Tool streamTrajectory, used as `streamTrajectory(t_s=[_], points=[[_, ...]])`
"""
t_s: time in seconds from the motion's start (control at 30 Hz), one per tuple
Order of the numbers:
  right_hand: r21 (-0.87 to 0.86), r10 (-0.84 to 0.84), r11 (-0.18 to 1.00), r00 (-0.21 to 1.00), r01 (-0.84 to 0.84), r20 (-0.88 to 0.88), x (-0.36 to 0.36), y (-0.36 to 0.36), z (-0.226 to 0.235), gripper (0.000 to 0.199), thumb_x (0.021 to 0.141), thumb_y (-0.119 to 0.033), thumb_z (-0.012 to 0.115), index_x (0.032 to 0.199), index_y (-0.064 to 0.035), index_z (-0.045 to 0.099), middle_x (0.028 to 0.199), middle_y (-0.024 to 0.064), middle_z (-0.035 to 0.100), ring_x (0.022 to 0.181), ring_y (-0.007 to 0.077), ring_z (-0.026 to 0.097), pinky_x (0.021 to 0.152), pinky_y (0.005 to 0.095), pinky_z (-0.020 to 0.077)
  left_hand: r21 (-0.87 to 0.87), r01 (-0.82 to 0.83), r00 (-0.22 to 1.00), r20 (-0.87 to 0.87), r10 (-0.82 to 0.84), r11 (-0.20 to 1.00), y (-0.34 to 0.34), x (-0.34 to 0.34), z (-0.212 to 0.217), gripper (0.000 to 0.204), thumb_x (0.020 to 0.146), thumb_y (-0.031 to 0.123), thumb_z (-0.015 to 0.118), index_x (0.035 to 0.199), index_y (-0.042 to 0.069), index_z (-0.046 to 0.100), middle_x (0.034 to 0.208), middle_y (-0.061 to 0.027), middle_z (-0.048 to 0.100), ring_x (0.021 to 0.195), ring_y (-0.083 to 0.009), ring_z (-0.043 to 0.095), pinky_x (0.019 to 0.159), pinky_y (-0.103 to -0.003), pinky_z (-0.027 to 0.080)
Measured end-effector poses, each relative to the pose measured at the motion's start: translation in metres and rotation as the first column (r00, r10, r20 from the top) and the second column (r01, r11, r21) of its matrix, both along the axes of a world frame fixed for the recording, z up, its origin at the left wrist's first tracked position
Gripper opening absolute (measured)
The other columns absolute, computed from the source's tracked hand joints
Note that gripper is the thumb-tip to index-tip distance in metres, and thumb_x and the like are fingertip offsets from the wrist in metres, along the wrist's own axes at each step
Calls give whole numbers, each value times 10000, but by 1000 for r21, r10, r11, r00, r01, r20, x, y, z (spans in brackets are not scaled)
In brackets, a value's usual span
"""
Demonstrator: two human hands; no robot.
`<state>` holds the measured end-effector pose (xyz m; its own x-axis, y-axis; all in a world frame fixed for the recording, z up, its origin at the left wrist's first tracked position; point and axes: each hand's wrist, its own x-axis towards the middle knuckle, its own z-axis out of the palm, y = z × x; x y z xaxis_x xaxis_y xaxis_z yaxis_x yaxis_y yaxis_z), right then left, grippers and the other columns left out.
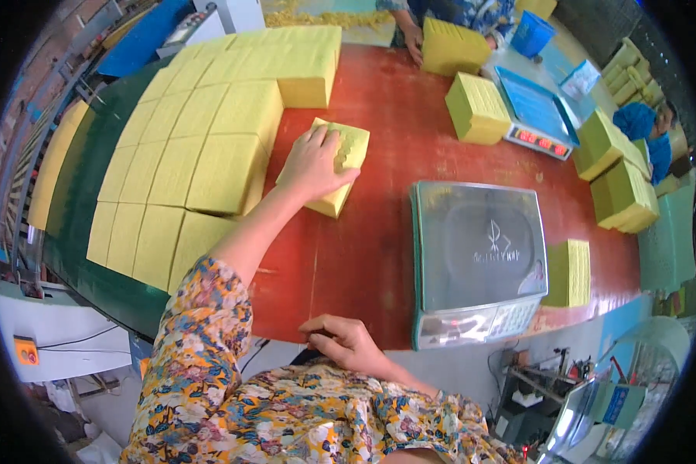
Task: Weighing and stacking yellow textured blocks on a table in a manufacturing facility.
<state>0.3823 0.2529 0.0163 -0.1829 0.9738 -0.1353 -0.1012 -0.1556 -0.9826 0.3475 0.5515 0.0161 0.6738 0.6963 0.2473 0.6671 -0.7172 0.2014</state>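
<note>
My left hand [315,164] reaches over the red tabletop and grips a stack of yellow paper [352,147] from above. Its fingers lie across the top and the thumb is along the near right side. That stack sits tilted, a little apart from the large group of similar yellow stacks [197,112] on the left. My right hand [342,342] hovers by the near table edge, its fingers loosely bent and apart. Nothing shows in it. Right of it stands a digital scale [479,247] with a dark, clear-covered top.
Across the table another person's hand [412,42] holds a yellow stack [452,48]. Near it are a yellow block [475,108] and a second scale with a blue tray [533,100]. A yellow block [570,272] stands beside the near scale; more stacks [622,193] sit at the right edge.
</note>
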Motion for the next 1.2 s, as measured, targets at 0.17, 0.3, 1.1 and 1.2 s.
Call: streamTrajectory(t_s=[0.17,0.3,1.1,1.2], points=[[-84,70,994,997,-71,-16,10,-30,-24,233,927,-133,605,1090,29,647,955,127,697,886,170,657,812,321,522,3,113,993,44,-113,994,-116,-42,13,831,741,448,734,1357,-40,463,1427,-251,432,1338,-381,395,1099,-494,323],[-253,183,939,960,-234,-212,26,-78,-65,261,926,-151,608,1115,24,652,997,115,699,943,167,648,878,315,506,-132,124,992,15,-123,983,-194,-68,27,861,694,400,757,1378,-22,449,1475,-234,384,1347,-390,374,1094,-513,310],[730,-726,594,616,339,305,212,-98,103,239,851,-113,657,1057,-21,576,1243,242,534,1173,384,513,984,449,422,-215,963,-7,581,814,162,-300,88,62,609,1012,517,357,1370,42,486,1229,-116,604,1100,-235,583,958,-399,476],[808,-826,508,436,299,358,242,-71,113,270,869,-99,617,1124,-19,579,1309,244,518,1228,401,487,999,467,416,81,997,-11,215,976,-6,-278,159,48,607,1003,537,360,1358,66,503,1249,-114,603,1113,-256,595,980,-420,474]])
